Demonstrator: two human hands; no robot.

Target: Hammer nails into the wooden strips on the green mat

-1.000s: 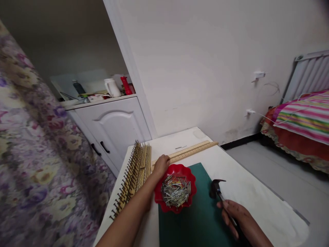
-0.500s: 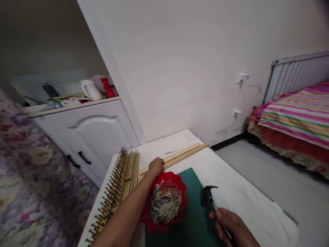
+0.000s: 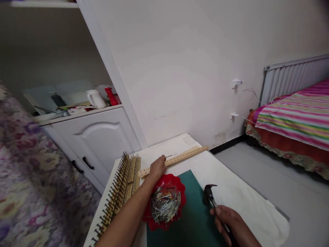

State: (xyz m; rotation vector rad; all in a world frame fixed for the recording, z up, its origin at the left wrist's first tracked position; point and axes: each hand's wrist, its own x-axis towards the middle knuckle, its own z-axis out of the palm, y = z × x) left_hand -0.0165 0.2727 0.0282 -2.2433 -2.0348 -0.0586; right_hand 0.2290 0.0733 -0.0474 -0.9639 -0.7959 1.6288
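Observation:
My left hand (image 3: 157,168) reaches over a red bowl (image 3: 164,203) full of nails and closes on a long wooden strip with a row of holes (image 3: 180,157). The strip lies across the far part of the white table (image 3: 246,199). My right hand (image 3: 230,223) grips the handle of a black hammer (image 3: 209,193), whose head hovers over the edge of a green cutting mat (image 3: 195,212). Left of my arm lie several wooden strips studded with upright nails (image 3: 120,187).
A white cabinet (image 3: 97,140) with black handles stands behind the table, with a white jug (image 3: 95,99) and a red object (image 3: 111,96) on its top. A flowered fabric (image 3: 31,178) fills the left side. A bed with a striped cover (image 3: 293,120) and a radiator stand at the right.
The view has swung to the left and settled. My left hand has stayed on the holed strip, and only one strip now shows there. The hammer hand has barely shifted.

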